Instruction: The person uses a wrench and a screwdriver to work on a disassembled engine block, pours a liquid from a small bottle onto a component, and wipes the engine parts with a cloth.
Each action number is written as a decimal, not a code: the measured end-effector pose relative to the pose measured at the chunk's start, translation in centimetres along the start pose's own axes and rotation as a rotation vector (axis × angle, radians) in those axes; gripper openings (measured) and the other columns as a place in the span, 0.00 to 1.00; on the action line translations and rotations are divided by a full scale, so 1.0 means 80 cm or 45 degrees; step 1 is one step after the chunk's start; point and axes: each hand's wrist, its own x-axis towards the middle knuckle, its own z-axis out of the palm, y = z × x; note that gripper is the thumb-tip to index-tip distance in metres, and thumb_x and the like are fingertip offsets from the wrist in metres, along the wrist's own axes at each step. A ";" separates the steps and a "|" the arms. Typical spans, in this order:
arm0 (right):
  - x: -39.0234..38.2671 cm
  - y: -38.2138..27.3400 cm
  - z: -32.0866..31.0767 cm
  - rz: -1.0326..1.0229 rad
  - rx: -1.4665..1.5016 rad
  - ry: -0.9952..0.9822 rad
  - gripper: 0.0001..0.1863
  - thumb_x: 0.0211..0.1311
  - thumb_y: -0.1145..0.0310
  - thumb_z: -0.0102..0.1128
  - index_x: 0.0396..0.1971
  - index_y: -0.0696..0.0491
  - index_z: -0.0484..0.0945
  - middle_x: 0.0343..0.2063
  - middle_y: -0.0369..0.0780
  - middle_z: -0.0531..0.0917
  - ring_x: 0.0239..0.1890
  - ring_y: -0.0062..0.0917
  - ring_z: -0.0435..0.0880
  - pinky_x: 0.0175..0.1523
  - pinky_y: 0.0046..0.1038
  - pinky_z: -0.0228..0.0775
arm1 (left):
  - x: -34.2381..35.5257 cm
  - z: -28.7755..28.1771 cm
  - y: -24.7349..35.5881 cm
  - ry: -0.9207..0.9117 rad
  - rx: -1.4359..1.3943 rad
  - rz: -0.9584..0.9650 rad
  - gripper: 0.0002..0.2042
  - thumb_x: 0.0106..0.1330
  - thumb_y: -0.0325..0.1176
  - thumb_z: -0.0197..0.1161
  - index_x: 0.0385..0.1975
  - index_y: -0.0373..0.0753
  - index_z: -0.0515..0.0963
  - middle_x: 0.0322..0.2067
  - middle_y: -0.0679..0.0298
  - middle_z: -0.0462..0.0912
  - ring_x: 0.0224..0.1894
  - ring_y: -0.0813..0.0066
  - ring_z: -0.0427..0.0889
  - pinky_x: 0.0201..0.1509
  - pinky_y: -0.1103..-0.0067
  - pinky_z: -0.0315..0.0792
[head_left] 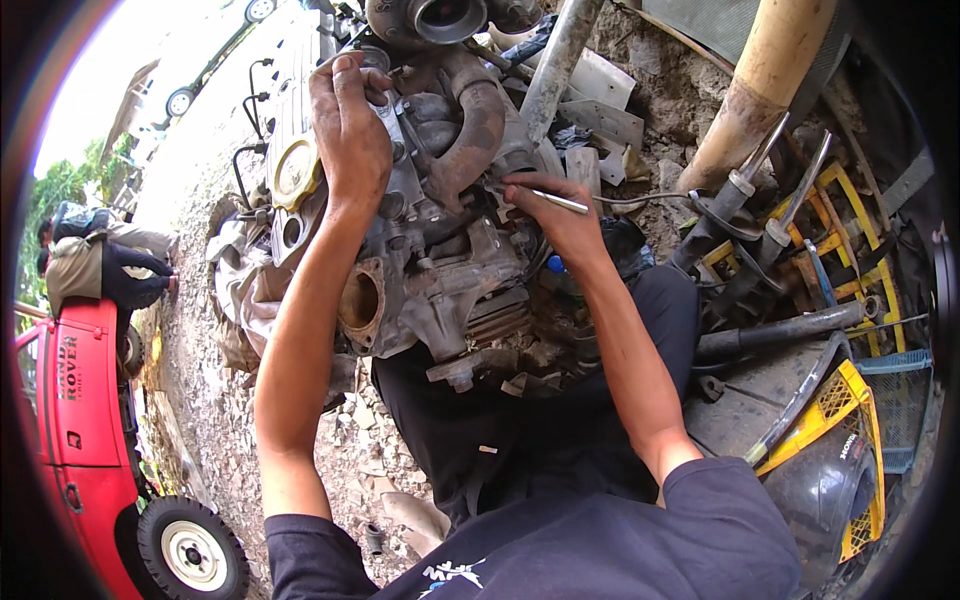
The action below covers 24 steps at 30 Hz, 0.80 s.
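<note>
A dirty metal engine (450, 280) stands before me, with a rusty curved pipe (468, 135), a pale yellow cap (292, 175) and a turbocharger (430, 20) at the top. My left hand (350, 135) rests high on the engine left of the pipe, fingers curled over a part that I cannot make out. Just right of the pipe's lower end, my right hand (562, 215) is closed on a slim silver tool (568, 202), its far end at the engine and hidden by my fingers.
Two people (95, 260) are at the far left by a red off-road vehicle (75, 390). A bamboo pole (760, 80), upright metal struts (725, 210), yellow plastic frames (840, 400) and a blue crate (895, 410) crowd the right. Rubble (375, 450) lies below the engine.
</note>
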 end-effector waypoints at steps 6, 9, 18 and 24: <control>0.020 -0.017 -0.013 0.021 -0.319 -0.131 0.11 0.60 0.68 0.70 0.38 0.59 0.88 0.28 0.38 0.88 0.31 0.16 0.84 0.38 0.21 0.75 | 0.000 -0.001 -0.002 -0.044 0.038 0.012 0.21 0.81 0.44 0.42 0.48 0.30 0.73 0.29 0.62 0.80 0.32 0.77 0.74 0.42 0.78 0.69; 0.025 -0.006 -0.013 -0.056 -0.304 -0.111 0.10 0.59 0.68 0.70 0.37 0.58 0.88 0.28 0.40 0.89 0.31 0.16 0.85 0.39 0.22 0.76 | 0.002 0.000 0.002 -0.051 0.066 0.024 0.21 0.81 0.44 0.41 0.48 0.30 0.73 0.28 0.62 0.80 0.32 0.77 0.74 0.42 0.79 0.69; 0.038 -0.016 -0.011 0.064 -0.133 -0.218 0.10 0.60 0.70 0.66 0.35 0.61 0.86 0.27 0.39 0.88 0.30 0.17 0.85 0.37 0.22 0.76 | 0.001 -0.003 -0.006 -0.070 0.071 0.040 0.20 0.80 0.43 0.41 0.49 0.31 0.74 0.27 0.63 0.81 0.32 0.78 0.74 0.42 0.79 0.70; 0.030 0.008 0.009 0.044 -0.067 -0.066 0.10 0.57 0.70 0.68 0.35 0.61 0.85 0.24 0.37 0.87 0.26 0.16 0.84 0.33 0.21 0.74 | 0.002 -0.002 -0.009 -0.076 0.064 0.051 0.20 0.80 0.43 0.41 0.49 0.32 0.74 0.26 0.63 0.80 0.31 0.78 0.74 0.42 0.79 0.70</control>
